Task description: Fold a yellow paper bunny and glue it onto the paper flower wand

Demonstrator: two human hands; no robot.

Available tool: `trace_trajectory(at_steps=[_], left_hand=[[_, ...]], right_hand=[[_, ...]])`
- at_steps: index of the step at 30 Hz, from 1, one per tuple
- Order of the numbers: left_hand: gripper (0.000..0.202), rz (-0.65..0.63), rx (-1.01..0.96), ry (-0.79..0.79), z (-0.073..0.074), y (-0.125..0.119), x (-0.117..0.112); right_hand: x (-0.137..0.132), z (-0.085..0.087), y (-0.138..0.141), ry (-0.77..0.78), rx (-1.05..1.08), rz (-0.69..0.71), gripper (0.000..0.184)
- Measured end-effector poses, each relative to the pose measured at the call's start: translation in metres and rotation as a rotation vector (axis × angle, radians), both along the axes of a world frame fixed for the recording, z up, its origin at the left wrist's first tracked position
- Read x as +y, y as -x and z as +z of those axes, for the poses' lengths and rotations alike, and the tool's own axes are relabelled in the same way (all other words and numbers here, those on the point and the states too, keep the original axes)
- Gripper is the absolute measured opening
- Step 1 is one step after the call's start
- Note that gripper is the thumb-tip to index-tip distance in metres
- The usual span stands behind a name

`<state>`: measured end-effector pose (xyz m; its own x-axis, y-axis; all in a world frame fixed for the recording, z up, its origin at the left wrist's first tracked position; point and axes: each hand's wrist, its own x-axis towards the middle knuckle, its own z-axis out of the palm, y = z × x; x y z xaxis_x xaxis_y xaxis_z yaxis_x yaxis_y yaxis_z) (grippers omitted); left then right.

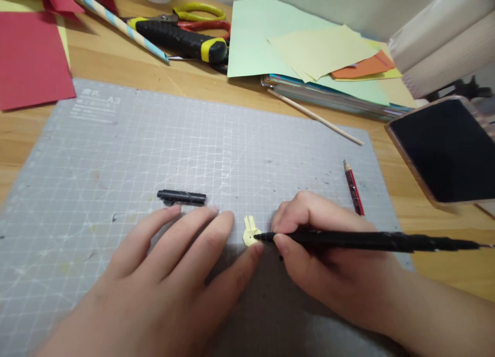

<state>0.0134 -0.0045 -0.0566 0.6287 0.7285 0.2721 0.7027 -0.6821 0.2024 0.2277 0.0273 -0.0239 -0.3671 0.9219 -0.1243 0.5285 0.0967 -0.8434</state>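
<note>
A tiny pale yellow paper cutout [250, 232] with two ear-like tabs lies on the grey cutting mat [162, 140]. My right hand [320, 249] is closed around a black pen [367, 240], and the pen's tip touches the cutout. My left hand [170, 274] lies flat on the mat with its fingers stretched out; one fingertip presses the cutout's lower edge. The pen's black cap [181, 197] rests on the mat just beyond my left fingertips.
A red pencil [353, 187] lies right of my right hand. A phone [444, 148] sits at the right. A paper stack [317, 58] and a thin wooden stick [315, 117] lie behind the mat. Black-yellow cutters and scissors [185, 32], a striped straw [116, 22] and red paper [31, 58] lie at the back left.
</note>
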Motion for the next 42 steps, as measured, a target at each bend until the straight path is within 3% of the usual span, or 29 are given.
trace_trajectory(at_steps=[19, 29, 36, 42], left_hand=[[0.047, -0.005, 0.05, -0.019, 0.0023, 0.0038, -0.003], [0.037, -0.022, 0.008, -0.026, 0.0017, 0.0019, 0.0009], [0.041, -0.04, 0.058, -0.021, 0.0033, 0.0035, 0.0015], [0.044, -0.037, 0.047, -0.007, 0.001, 0.0032, -0.0014]], right_hand=[[-0.0025, -0.0002, -0.0001, 0.022, 0.027, -0.018, 0.019], [0.003, -0.0012, -0.0072, 0.135, 0.248, -0.104, 0.014], [-0.0024, -0.0041, -0.0057, 0.011, 0.117, -0.047, 0.017], [-0.0047, -0.0059, -0.0056, -0.003, 0.094, -0.014, 0.015]])
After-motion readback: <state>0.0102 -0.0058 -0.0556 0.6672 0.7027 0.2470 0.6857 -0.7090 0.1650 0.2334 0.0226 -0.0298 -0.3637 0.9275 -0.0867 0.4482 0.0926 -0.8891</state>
